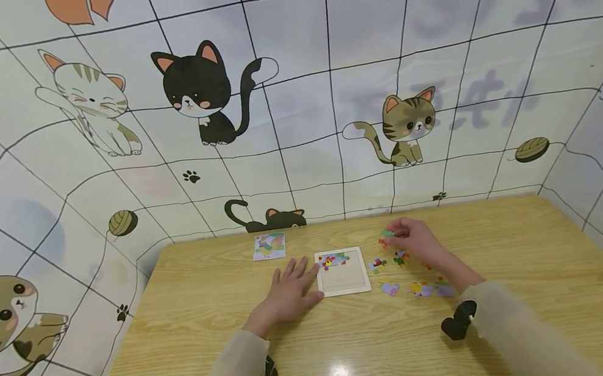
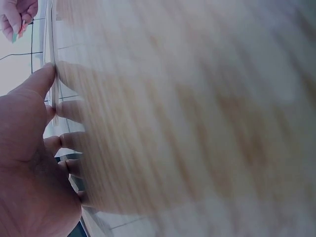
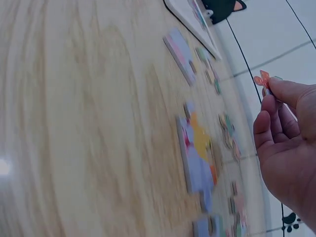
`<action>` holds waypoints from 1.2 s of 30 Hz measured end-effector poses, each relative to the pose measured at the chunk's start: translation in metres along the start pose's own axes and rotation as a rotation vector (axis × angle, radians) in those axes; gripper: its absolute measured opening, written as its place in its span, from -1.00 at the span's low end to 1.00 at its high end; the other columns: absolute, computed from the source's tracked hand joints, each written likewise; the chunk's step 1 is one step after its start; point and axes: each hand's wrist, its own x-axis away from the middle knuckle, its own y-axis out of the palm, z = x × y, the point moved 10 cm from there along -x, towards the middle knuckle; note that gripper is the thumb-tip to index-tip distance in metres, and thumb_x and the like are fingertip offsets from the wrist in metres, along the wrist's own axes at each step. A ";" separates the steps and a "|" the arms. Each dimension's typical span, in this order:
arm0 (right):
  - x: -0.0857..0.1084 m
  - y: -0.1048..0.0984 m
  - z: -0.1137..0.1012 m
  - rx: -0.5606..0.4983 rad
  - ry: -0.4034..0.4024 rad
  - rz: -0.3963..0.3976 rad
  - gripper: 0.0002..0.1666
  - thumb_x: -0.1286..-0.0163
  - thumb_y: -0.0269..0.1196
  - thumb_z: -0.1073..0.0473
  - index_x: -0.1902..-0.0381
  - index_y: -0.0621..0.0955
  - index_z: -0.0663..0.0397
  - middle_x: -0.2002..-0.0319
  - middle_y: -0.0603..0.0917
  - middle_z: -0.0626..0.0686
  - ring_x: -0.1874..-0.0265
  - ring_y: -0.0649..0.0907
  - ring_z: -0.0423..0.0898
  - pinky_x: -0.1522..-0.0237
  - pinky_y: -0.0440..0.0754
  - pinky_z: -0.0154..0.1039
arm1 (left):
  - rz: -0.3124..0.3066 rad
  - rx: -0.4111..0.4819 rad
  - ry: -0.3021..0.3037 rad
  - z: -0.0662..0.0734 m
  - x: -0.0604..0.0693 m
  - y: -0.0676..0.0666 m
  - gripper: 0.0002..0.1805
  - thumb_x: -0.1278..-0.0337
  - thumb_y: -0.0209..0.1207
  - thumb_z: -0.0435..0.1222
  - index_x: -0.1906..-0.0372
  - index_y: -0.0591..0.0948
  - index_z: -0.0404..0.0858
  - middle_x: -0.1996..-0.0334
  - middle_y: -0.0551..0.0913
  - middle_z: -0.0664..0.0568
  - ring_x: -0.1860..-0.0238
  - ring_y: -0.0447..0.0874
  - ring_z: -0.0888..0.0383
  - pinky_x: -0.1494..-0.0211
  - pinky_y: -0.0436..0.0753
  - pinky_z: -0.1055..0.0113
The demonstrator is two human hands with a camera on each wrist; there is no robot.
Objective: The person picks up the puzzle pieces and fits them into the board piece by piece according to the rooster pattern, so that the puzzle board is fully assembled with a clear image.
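A white-framed puzzle tray [image 1: 344, 281] lies on the table, with some joined puzzle pieces [image 1: 333, 260] along its top inner edge. My left hand [image 1: 289, 294] rests beside it, fingers spread, fingertips touching the tray's left side. In the left wrist view that hand [image 2: 29, 143] has its thumb at the tray's edge. Above the loose pieces, my right hand [image 1: 416, 241] pinches a green and red puzzle piece [image 1: 387, 234] between thumb and fingers. The right wrist view shows the piece's red part [image 3: 263, 79] at the fingertips; the rest is hidden by the hand [image 3: 291, 138].
Several loose puzzle pieces lie right of the tray, including a yellow-and-lilac one [image 1: 420, 289], a lilac one [image 1: 389, 288] and a dark green one [image 1: 400, 258]. A square picture card [image 1: 269, 246] lies at the back left. A cat-patterned wall covering [image 1: 305, 120] encloses the wooden table [image 1: 194, 322].
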 end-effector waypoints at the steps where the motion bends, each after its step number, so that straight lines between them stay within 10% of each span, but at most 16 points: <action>1: 0.000 0.005 -0.002 -0.007 -0.004 -0.010 -0.60 -0.48 0.32 0.20 -0.11 0.57 0.39 0.13 0.67 0.20 0.21 0.65 0.00 0.23 0.68 -0.15 | 0.003 0.000 0.003 0.000 0.000 0.000 -0.27 -0.52 0.05 0.06 -0.61 0.25 -0.15 -0.62 0.04 -0.20 -0.61 -0.16 -0.29 -0.48 -0.13 -0.40; 16: -0.006 0.066 -0.018 0.001 -0.057 -0.110 -0.72 -0.45 0.33 0.29 -0.02 0.60 0.37 0.23 0.65 0.15 0.32 0.60 -0.07 0.36 0.62 -0.24 | 0.010 0.021 0.007 0.000 0.001 0.000 -0.28 -0.52 0.07 0.03 -0.60 0.25 -0.17 -0.61 0.05 -0.22 -0.61 -0.16 -0.30 -0.48 -0.13 -0.41; 36: -0.016 0.082 -0.019 0.147 -0.014 -0.118 -0.76 -0.43 0.34 0.29 -0.01 0.65 0.23 0.20 0.64 0.07 0.25 0.59 -0.05 0.28 0.59 -0.16 | 0.020 0.022 0.005 -0.002 0.000 0.002 -0.27 -0.52 0.05 0.06 -0.61 0.24 -0.15 -0.62 0.03 -0.20 -0.61 -0.17 -0.29 -0.49 -0.15 -0.40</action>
